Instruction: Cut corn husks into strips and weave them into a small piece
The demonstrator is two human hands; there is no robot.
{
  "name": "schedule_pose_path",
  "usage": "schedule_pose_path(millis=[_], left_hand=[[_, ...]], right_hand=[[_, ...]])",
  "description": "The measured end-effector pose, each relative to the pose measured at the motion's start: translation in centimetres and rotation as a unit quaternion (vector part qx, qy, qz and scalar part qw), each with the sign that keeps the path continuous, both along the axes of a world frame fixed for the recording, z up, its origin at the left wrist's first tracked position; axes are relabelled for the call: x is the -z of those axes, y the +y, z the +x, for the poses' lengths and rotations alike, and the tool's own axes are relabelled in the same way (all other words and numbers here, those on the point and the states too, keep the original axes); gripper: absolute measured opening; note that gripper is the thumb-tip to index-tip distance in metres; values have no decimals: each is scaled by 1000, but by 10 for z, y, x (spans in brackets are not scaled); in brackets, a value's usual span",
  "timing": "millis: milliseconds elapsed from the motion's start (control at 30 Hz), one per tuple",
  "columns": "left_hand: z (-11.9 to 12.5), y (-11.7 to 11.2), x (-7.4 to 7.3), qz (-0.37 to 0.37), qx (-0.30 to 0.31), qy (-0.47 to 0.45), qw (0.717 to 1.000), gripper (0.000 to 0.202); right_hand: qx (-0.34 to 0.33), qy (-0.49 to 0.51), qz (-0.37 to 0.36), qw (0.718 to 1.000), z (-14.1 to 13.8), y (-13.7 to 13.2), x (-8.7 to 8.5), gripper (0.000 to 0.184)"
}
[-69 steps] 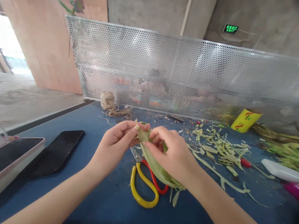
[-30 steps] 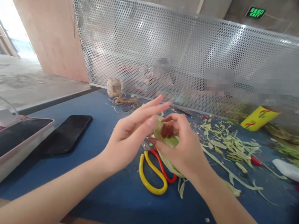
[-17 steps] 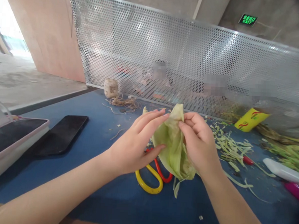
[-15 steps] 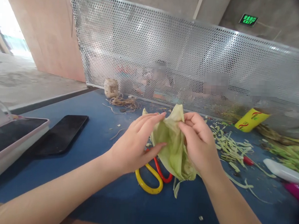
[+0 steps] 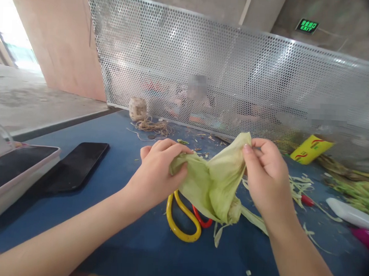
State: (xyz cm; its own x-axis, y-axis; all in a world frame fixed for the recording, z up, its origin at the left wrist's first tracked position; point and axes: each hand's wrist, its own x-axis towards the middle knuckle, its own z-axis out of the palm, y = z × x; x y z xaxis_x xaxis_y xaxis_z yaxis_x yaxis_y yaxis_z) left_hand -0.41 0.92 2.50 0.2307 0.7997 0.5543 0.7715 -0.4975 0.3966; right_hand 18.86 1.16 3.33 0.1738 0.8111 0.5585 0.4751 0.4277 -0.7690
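A pale green corn husk (image 5: 214,185) is stretched between my two hands above the blue table (image 5: 114,233). My left hand (image 5: 158,173) pinches its left edge with fingers curled. My right hand (image 5: 266,175) pinches its upper right tip. The husk's stem end hangs down near the table. Yellow and red scissors (image 5: 183,222) lie on the table just under the husk, partly hidden by it.
A black phone (image 5: 74,167) and a pink-rimmed tray (image 5: 17,187) lie at left. Twine and a twine ball (image 5: 138,108) sit near the perforated metal screen (image 5: 237,75). Husk scraps (image 5: 296,185), a yellow roll (image 5: 309,148), green stalks and a white bottle (image 5: 350,212) are at right. People sit behind the screen.
My hands have pulled apart, spreading the husk wide. My right hand moved right and slightly up with the tip; my left hand closed on the left edge.
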Motion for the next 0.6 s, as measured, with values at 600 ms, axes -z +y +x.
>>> schedule_pose_path(millis=[600], left_hand=[[11, -2, -12, -147, 90, 63, 983, 48]], right_hand=[[-72, -239, -61, 966, 7, 6, -20, 17]])
